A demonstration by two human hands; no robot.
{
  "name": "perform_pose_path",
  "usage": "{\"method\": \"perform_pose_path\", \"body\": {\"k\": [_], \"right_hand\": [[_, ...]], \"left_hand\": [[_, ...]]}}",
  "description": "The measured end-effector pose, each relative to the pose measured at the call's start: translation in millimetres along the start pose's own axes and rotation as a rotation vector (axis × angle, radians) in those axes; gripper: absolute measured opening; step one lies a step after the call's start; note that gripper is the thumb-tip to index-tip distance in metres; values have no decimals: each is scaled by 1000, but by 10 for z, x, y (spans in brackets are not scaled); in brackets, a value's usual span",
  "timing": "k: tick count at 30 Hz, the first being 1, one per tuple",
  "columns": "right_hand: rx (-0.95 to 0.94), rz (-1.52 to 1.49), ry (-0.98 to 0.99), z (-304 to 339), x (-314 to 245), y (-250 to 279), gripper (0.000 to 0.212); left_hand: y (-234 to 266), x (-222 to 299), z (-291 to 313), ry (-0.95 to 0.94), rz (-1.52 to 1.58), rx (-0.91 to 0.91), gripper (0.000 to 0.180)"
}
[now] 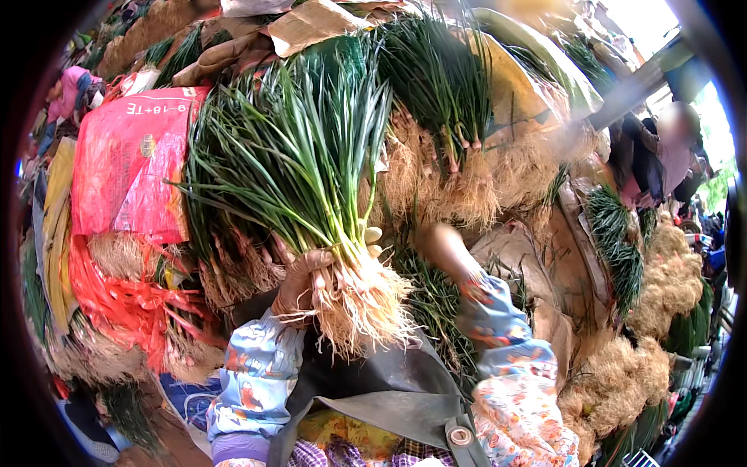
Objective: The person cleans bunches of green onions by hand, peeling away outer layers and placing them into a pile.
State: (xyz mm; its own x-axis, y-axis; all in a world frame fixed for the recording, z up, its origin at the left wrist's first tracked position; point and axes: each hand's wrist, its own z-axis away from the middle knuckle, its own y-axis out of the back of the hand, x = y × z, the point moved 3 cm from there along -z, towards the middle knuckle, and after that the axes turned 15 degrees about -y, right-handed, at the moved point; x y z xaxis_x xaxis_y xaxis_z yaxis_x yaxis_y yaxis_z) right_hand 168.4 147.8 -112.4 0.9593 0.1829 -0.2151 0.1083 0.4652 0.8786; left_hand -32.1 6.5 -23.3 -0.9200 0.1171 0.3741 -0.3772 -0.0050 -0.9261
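My left hand (299,279) is wrapped round the stem bases of a bunch of long-leaved green plants (319,167). The leaves fan upward and to the left above the grip, and a thick tuft of pale bare roots (364,300) hangs below it. To the right, my right hand (447,251) is smeared by motion, apart from the bunch, so its fingers cannot be made out. Beyond it lies a darker bundle of similar plants (443,86), roots towards me. Loose green leaves (436,311) lie beneath my right forearm.
A red plastic sack (128,167) covers rooted bundles on the left. Brown root clumps (615,381) are heaped at the right, beside brown sacking (529,272). A dark apron (381,389) covers my lap. Another person (661,156) is at the far right, by a slanting post (638,89).
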Motion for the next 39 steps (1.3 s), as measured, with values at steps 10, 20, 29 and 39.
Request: {"method": "perform_pose_path", "body": {"k": [10, 20, 29, 39], "right_hand": [[810, 395, 925, 1179, -1378, 1394, 66], [834, 469, 1756, 2096, -1626, 1216, 51], [960, 402, 1593, 2732, -1395, 1199, 41], [-304, -551, 461, 2144, -112, 1212, 36]], "left_hand": [[-161, 150, 287, -46, -175, -99, 50], [-571, 173, 1286, 145, -1084, -518, 31], [-1554, 122, 1486, 346, -1496, -408, 21], [-756, 410, 1545, -644, -210, -238, 14]]}}
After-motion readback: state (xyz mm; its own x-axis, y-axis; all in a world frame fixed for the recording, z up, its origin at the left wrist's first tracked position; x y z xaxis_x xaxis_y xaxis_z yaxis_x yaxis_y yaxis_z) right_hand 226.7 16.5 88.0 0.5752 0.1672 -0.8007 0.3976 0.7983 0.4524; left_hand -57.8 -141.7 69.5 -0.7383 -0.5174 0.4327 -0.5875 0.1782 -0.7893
